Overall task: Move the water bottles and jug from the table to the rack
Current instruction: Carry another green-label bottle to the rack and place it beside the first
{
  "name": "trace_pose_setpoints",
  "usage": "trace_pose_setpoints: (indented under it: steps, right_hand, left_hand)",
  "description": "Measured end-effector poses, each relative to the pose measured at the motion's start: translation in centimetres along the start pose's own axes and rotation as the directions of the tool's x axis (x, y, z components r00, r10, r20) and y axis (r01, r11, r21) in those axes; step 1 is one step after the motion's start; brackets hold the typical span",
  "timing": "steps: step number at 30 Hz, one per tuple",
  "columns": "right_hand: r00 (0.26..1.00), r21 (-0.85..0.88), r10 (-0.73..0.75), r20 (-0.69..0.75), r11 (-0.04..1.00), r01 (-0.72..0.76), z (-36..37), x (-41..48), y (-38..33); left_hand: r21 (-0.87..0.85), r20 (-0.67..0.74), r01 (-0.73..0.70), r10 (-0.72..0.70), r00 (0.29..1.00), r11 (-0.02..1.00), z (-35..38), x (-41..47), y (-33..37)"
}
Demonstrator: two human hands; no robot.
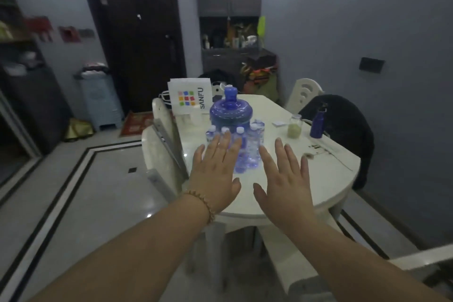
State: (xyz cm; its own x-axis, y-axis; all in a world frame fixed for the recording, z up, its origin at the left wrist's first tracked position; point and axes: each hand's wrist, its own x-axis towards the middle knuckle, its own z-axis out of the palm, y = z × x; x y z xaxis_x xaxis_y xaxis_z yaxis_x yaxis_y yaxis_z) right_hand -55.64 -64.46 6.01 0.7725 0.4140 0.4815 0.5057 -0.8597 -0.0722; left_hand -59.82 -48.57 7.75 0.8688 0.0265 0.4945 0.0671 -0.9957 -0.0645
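A large blue water jug [230, 111] stands on the white table [326, 179], with several small clear water bottles [255, 147] with white caps clustered in front of it. My left hand [215, 171] is stretched out flat, fingers apart, and covers part of the bottle cluster from the camera's side. My right hand [284, 179] is also flat and spread, just right of the bottles above the tabletop. Neither hand holds anything. No rack is clearly in view.
A white SANFU paper bag [190, 95] stands behind the jug. A glass jar [295, 126] and a dark blue flask [318, 121] sit at the right. White chairs [304, 93] surround the table; one has a dark garment [343, 125]. A pale bin [100, 100] stands at the left wall.
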Motion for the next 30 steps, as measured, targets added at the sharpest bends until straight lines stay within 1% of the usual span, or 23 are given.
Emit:
trace_pose_setpoints:
  steps: [3, 7, 9, 12, 15, 18, 21, 24, 26, 28, 30]
  right_hand:
    - [1.000, 0.018, -0.030, 0.008, 0.999, 0.029, 2.5, 2.5, -4.1]
    - [1.000, 0.008, -0.023, 0.004, 1.000, 0.023, 6.8, 7.4, -8.0]
    - [1.000, 0.027, 0.004, -0.027, 1.000, -0.003, 8.5, 10.9, -9.8]
    - [1.000, 0.048, 0.020, -0.016, 0.999, -0.019, 10.6, 16.0, -13.4]
    - [0.999, 0.040, 0.019, -0.049, 0.999, -0.017, 12.8, 20.2, -17.0]
    - [0.996, 0.020, 0.067, -0.053, 0.998, -0.066, 14.8, 23.2, -19.6]
    - [0.990, -0.047, 0.140, -0.021, 0.989, -0.141, 17.1, 25.9, -21.5]
    - [0.971, -0.128, 0.237, -0.043, 0.962, -0.240, 19.2, 28.4, -23.8]
    - [0.952, -0.150, 0.302, -0.053, 0.940, -0.307, 19.9, 29.3, -25.6]
    - [0.940, -0.168, 0.333, -0.071, 0.925, -0.340, 20.5, 30.1, -27.2]
    - [0.931, -0.212, 0.358, -0.068, 0.907, -0.364, 21.0, 31.0, -29.0]
  left_hand:
    - [0.025, 0.026, 0.030, -0.031, 0.999, 0.999, 1.5, 0.1, -4.4]
    - [0.102, 0.071, -0.070, 0.063, 0.996, 0.992, 3.7, 2.1, -10.2]
    - [0.144, 0.074, -0.084, 0.074, 0.994, 0.986, 4.2, 4.2, -13.5]
    - [0.171, 0.033, -0.061, 0.056, 0.998, 0.983, 4.5, 7.9, -18.3]
    - [0.175, 0.021, -0.077, 0.074, 0.997, 0.982, 5.1, 11.2, -22.9]
    - [0.149, 0.022, -0.074, 0.071, 0.997, 0.986, 7.0, 13.2, -27.1]
    - [0.110, 0.051, -0.098, 0.093, 0.994, 0.989, 9.6, 14.4, -31.6]
    - [0.074, 0.052, -0.170, 0.167, 0.985, 0.983, 12.2, 16.2, -36.5]
    - [0.036, 0.055, -0.213, 0.211, 0.976, 0.976, 12.9, 17.2, -39.0]
    - [0.010, 0.008, -0.274, 0.273, 0.962, 0.962, 13.6, 18.3, -41.4]
    - [0.009, 0.004, -0.340, 0.340, 0.940, 0.940, 14.0, 19.6, -43.9]
